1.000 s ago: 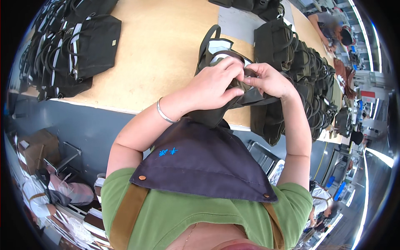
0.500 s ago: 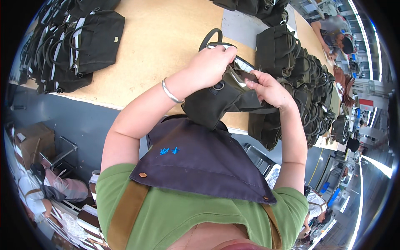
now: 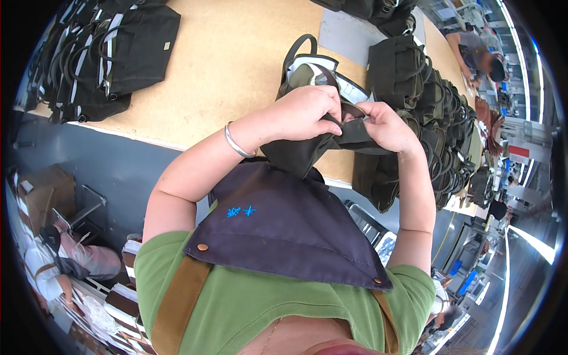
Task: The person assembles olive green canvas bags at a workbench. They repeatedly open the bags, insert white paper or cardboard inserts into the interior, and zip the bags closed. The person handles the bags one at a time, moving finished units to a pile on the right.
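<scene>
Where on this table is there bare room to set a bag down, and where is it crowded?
Free: the wide tan table between the left bag stack and the held bag. Crowded: the right bag row, and where both hands, left and right, grip the bag.

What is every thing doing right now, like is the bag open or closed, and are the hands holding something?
Dark olive bag: zipper open at the top, held up over the table edge.
Left hand: closed, gripping the bag's zipper edge.
Right hand: closed, pinching the same edge.
Bags on the left: lying stacked on the table.
Bags on the right: standing upright in a row.
</scene>
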`<state>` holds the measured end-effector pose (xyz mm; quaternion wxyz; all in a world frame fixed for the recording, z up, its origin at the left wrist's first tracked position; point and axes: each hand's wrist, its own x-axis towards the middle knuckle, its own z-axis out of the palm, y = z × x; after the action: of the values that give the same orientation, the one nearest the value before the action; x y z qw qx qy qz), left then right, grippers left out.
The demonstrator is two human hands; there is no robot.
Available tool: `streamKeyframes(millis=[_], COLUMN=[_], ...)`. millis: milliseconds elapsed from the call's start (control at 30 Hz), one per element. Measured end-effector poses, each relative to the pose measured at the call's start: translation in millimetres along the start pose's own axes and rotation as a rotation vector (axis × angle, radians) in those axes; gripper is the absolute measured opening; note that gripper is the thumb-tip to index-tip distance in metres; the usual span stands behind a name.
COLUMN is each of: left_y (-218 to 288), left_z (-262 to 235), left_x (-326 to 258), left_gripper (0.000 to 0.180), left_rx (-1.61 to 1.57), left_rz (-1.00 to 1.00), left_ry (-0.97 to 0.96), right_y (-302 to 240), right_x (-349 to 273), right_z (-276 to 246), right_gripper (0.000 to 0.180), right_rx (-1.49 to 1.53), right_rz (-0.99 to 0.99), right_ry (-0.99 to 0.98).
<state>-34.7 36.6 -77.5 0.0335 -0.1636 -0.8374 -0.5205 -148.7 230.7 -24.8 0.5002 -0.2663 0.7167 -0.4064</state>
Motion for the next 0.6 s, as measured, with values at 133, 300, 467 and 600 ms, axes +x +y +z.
streamKeyframes(millis=[133,300,467,600], left_y=[6.6,19.3,14.8,20.1], left_z=[1.7,1.7,7.8,9.7], left_x=[-4.0,-7.6,-10.8,-14.7], left_gripper=[0.015,0.014,0.012,0.012], left_rx=[0.095,0.104,0.102,0.105], left_rz=[-0.015,-0.053,-0.007,-0.003], left_ry=[0.013,-0.011,0.015,0.001], right_y=[1.3,-1.0,0.4,-8.8], right_x=[-3.2,-8.3,-11.7,-17.1], right_z=[-1.2,3.5,8.6,12.3], right_gripper=[0.022,0.018,0.022,0.021], right_rx=[-0.055,-0.106,-0.099,-0.240], right_rz=[0.043,-0.064,-0.051,-0.059], right_ry=[0.072,0.062,-0.008,-0.065])
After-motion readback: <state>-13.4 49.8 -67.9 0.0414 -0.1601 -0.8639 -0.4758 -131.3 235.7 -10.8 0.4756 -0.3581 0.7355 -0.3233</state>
